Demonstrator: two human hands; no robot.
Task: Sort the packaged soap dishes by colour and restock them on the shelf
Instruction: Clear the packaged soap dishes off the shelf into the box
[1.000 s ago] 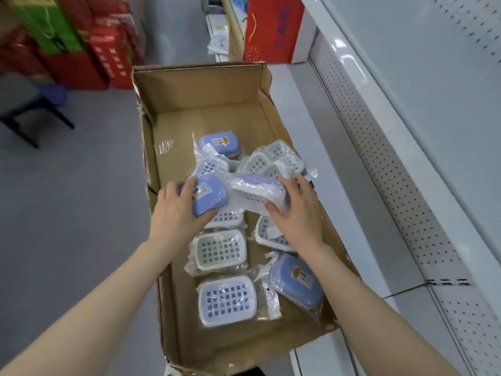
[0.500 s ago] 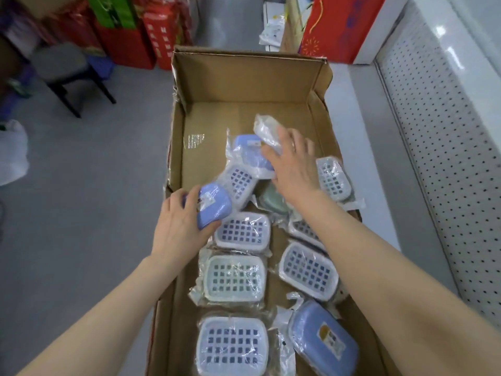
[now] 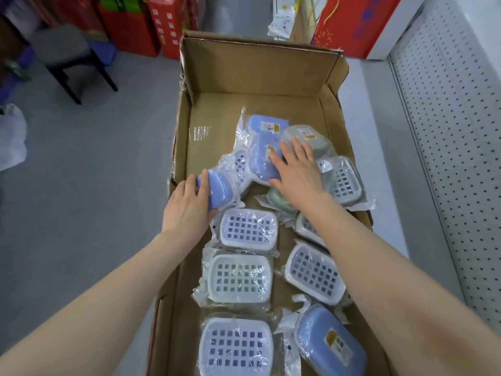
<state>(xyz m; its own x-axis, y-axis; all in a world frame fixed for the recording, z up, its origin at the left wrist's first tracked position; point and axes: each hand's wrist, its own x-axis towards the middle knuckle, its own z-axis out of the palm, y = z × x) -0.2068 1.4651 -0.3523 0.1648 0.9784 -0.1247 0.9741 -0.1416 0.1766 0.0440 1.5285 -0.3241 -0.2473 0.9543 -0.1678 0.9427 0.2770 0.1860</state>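
An open cardboard box holds several plastic-wrapped soap dishes, blue and pale green. My left hand grips a blue dish at the box's left wall. My right hand lies with spread fingers on another blue dish in the middle pile, its fingertips reaching a pale green dish. A third blue dish lies behind them. Grid-side-up dishes fill the near half, and a blue one lies at the near right.
A white shelf runs along the box's right side, backed by a pegboard panel. A dark chair and red cartons stand on the grey floor at far left. A white bag lies at the left edge.
My right hand has let go of the wrapped dish it carried and now lies flat on the blue dish in the pile. My left hand keeps its blue dish.
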